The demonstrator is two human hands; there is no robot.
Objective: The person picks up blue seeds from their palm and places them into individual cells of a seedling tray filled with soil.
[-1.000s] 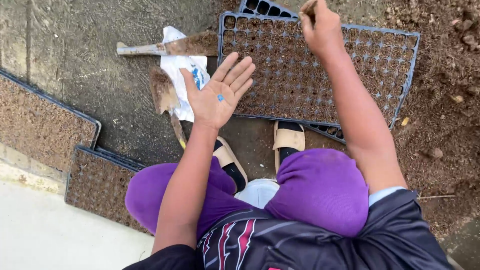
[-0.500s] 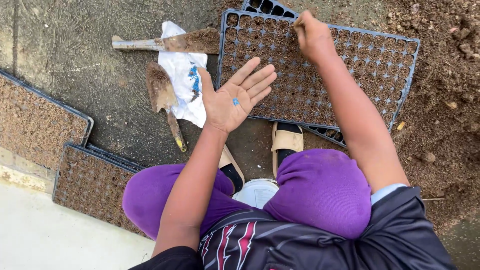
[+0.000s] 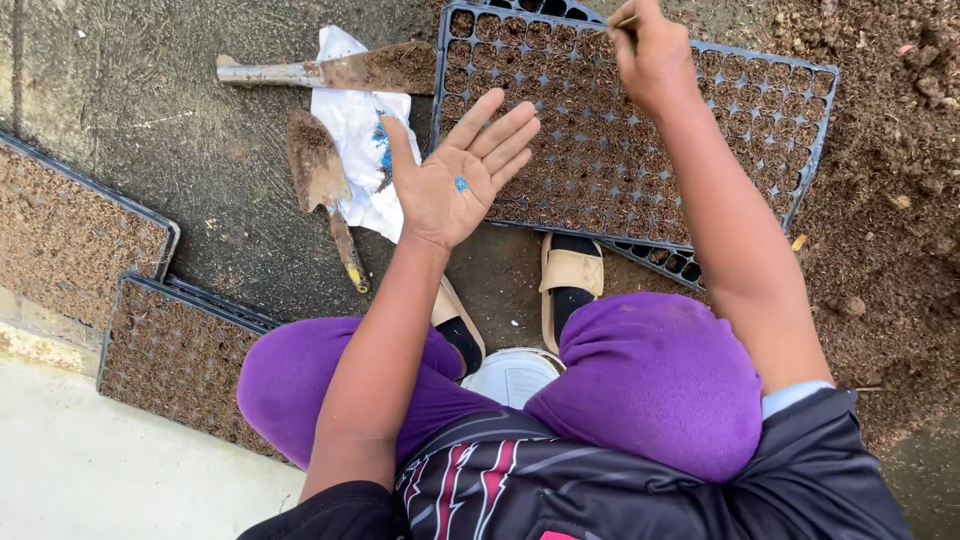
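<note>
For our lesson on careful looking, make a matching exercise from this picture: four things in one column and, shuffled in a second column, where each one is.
Things
1. blue speck
2. seed tray
3. trowel
4. white tub

Places
A. between the purple-clad knees, below the sandals
B. under the right hand, in front of the feet
C. on the open palm of the left hand
D. on the ground, its blade partly on the white bag

Pairs: 1-C, 2-B, 3-D, 4-A
</note>
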